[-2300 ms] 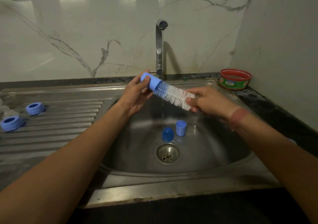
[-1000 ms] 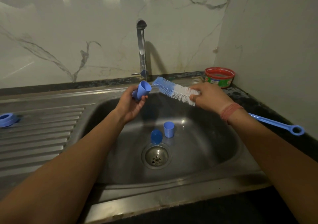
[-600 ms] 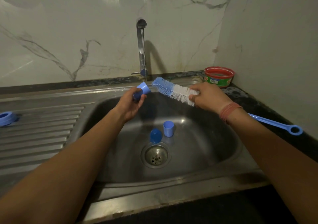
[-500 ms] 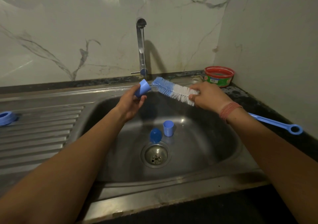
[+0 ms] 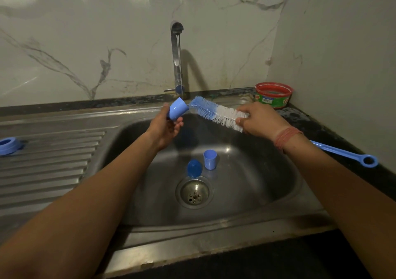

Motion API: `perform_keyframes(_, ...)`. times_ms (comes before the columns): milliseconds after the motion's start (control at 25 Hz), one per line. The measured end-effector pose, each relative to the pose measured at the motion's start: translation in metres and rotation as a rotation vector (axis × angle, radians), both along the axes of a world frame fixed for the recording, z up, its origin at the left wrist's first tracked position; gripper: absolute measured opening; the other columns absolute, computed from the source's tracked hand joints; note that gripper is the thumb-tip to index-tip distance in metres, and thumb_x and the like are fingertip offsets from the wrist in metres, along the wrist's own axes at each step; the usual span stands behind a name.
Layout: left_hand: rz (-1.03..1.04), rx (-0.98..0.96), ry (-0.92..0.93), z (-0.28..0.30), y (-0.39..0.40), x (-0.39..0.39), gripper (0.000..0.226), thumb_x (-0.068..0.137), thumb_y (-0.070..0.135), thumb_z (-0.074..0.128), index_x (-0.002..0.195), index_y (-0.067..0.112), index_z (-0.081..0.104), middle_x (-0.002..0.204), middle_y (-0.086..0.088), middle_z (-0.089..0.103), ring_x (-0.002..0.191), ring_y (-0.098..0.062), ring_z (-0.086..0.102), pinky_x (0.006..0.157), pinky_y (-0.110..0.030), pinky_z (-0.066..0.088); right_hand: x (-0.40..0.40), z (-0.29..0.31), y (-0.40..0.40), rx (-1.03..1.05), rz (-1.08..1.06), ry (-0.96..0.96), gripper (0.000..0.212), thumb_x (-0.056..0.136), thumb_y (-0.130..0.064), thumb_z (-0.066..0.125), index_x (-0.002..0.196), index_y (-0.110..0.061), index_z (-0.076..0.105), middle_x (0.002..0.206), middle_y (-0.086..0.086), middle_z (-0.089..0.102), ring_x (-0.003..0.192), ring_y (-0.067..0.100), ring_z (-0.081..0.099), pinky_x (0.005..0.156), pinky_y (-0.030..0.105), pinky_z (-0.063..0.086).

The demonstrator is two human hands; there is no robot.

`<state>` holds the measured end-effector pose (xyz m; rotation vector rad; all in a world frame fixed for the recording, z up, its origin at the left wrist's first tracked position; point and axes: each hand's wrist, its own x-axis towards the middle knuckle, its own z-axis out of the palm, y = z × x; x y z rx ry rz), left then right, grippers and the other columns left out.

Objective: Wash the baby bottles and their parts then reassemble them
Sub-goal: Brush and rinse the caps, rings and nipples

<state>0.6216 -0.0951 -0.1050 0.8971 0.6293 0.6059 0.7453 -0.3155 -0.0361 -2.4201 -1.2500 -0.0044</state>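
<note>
Left hand: your left hand [image 5: 165, 126] is raised over the far edge of the basin, fingers [image 5: 179, 125] clamped on one blue bottle cap [image 5: 177, 112], its open mouth tilted up toward 2 o'clock.
Right hand: your right hand [image 5: 260, 120] is closed around the bottle brush [image 5: 216, 114] at the white end of the bristles, with the thumb and fingers pinched on it.
Brush: one. The blue bristle tip sits just beside the mouth of the held cap; whether it touches cannot be told. The blue handle with its ring end [image 5: 369, 160] runs out behind your wrist toward 4 o'clock, over the dark surface [image 5: 334, 133].
Caps counted: three blue ones. One is in your left hand; two are on the basin floor at 12 o'clock from the drain [image 5: 194, 193]. Of those two, the small cup [image 5: 210, 159] stands upright, mouth up, and the domed cap [image 5: 194, 168] lies just beside it at its 8 o'clock.
Rings counted: one blue screw ring [image 5: 7, 145] in view, on the ribbed drainboard [image 5: 53, 160] at the far left, well apart from the basin.
Sink: one steel sink [image 5: 235, 225], and one tap [image 5: 177, 57] at 12 o'clock.
Other: one red-rimmed tub [image 5: 274, 95] on the surface at 2 o'clock, against the wall.
Wrist: a red thread band [image 5: 286, 138] on your right wrist.
</note>
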Motion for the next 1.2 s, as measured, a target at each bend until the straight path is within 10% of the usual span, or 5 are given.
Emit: perform_keyframes(1200, -0.003, 0.099, 0.09, 0.0003, -0.0035, -0.0019, 0.032, 0.101, 0.036, 0.045, 0.113, 0.008, 0.056, 0.082, -0.007, 0.054, 0.068, -0.013, 0.05, 0.064, -0.022, 0.044, -0.0013, 0.0012, -0.0011, -0.015, -0.015, 0.011, 0.035, 0.093, -0.022, 0.056, 0.128, -0.026, 0.061, 0.115, 0.011, 0.066, 0.103, 0.03, 0.061, 0.088, 0.036, 0.049)
